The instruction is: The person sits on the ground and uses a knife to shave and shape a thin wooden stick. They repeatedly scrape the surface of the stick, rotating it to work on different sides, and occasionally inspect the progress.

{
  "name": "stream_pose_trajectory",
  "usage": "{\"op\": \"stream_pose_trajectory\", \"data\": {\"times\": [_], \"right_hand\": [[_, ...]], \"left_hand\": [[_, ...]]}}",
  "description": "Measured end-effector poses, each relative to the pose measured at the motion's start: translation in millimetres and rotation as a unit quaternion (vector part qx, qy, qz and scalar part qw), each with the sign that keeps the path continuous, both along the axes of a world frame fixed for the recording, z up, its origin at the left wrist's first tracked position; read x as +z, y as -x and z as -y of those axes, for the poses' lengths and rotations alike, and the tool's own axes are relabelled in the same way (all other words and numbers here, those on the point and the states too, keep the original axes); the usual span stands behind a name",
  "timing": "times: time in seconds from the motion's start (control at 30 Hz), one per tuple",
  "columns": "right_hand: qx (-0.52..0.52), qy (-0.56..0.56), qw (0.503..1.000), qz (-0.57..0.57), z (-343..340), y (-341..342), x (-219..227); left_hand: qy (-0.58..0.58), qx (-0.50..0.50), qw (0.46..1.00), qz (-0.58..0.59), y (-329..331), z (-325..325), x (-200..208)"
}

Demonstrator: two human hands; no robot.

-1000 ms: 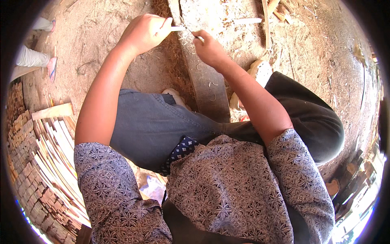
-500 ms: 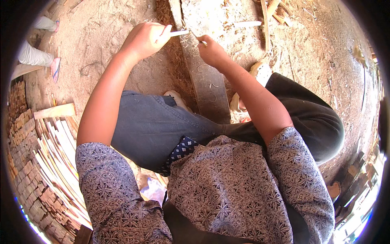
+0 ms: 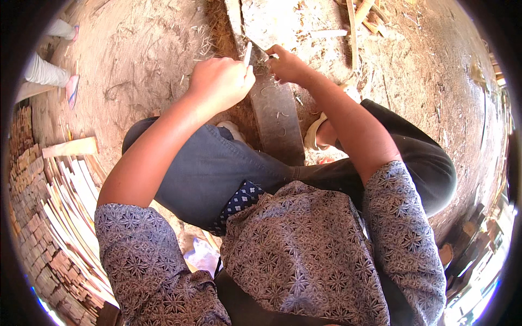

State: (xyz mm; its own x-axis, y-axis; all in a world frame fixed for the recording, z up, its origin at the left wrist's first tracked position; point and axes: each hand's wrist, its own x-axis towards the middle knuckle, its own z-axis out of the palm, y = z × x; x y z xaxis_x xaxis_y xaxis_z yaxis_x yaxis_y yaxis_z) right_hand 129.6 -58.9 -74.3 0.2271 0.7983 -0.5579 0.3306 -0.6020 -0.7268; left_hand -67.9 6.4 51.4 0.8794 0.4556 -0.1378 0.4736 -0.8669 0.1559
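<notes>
My left hand [image 3: 220,81] is closed round a thin pale wooden stick [image 3: 248,54], whose far end points away from me over a dark wooden plank [image 3: 277,117]. Just to its right, my right hand [image 3: 287,64] grips the handle of a knife [image 3: 258,46]. The narrow dark blade reaches up and left toward the stick's tip; whether they touch I cannot tell. The plank runs away from me between my legs, with a few curled shavings on it. Most of the handle is hidden in my fingers.
Stacked small wooden blocks [image 3: 41,217] and long pale strips [image 3: 76,190] lie at the left. A person's sandalled foot [image 3: 72,89] is at the far left. Loose wood pieces [image 3: 361,13] lie at the far right, and dark wood [image 3: 473,244] is piled at the near right.
My left hand has moved nearer and to the right, turning the stick from pointing sideways to pointing away from me. My right hand has shifted slightly right, still holding the knife.
</notes>
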Motion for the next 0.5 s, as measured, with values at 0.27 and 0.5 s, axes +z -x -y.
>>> {"op": "stream_pose_trajectory", "data": {"times": [0.27,0.5], "right_hand": [[0.208,-0.088,0.948,0.225,0.8,-13.8,47.5],[0.248,-0.115,0.922,0.275,-2.1,-13.5,35.1]], "left_hand": [[-0.007,0.011,0.999,0.033,1.8,8.6,-4.8],[0.037,0.032,0.998,0.034,2.4,2.6,-3.3]]}}
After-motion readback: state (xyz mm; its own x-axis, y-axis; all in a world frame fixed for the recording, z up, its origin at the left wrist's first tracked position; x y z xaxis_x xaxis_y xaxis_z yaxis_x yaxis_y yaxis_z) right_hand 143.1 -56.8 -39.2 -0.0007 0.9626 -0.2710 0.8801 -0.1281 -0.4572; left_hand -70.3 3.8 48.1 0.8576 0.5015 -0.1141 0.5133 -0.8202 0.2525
